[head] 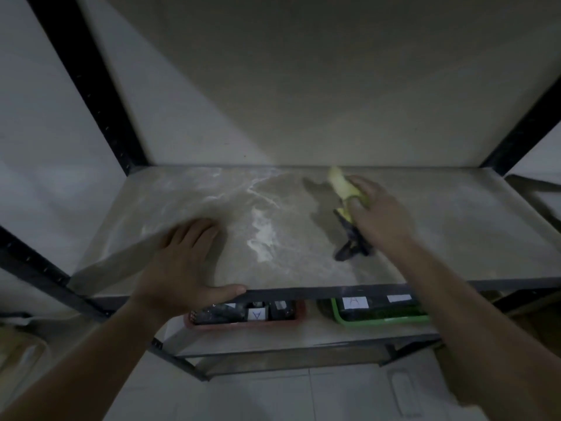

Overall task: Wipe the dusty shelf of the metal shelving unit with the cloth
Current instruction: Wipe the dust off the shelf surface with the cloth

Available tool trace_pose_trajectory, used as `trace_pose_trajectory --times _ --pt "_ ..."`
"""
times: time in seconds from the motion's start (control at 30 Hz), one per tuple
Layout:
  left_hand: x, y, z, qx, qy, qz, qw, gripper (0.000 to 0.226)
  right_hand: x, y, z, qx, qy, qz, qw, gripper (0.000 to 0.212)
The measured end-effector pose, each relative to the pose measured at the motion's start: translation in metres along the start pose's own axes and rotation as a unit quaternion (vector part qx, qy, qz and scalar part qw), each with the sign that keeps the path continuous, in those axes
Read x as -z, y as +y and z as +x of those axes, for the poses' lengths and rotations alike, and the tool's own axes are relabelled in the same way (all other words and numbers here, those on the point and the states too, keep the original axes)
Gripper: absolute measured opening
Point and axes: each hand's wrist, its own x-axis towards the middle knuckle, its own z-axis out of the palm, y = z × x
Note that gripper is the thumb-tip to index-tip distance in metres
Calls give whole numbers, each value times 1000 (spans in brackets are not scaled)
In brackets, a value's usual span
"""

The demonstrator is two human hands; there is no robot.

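Observation:
The pale shelf (455, 226) of the metal shelving unit fills the middle of the head view, with white dust streaks (262, 235) across its centre and left part. My right hand (379, 217) is over the right middle of the shelf, gripping a bunched yellow and dark cloth (343, 189) that sticks out toward the back and hangs down toward the front. My left hand (185, 265) lies flat on the front left of the shelf, fingers together, thumb along the dark front edge (334, 291).
Black uprights (91, 86) stand at the left and right corners. A lower shelf (303, 335) carries a red basket (243, 325) and a green tray (379, 322) with white labels. Pale wall behind, tiled floor below.

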Motion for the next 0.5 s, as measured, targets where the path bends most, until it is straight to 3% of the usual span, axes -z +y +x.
trace_pose_trajectory --times 0.13,0.23,0.37,0.5 --pt "0 0 1 -3 -1 -3 1000 122 25 63 33 -70 59 -27 995 49" --pt "-2 -1 1 -7 -1 0 1000 121 13 84 47 -94 44 -79 991 49" --pt "-3 -2 2 -11 4 -10 1000 120 -12 77 56 -69 14 -118 990 37" --pt "-2 -1 2 -10 1 -10 1000 120 -30 38 48 -68 4 -100 993 39"
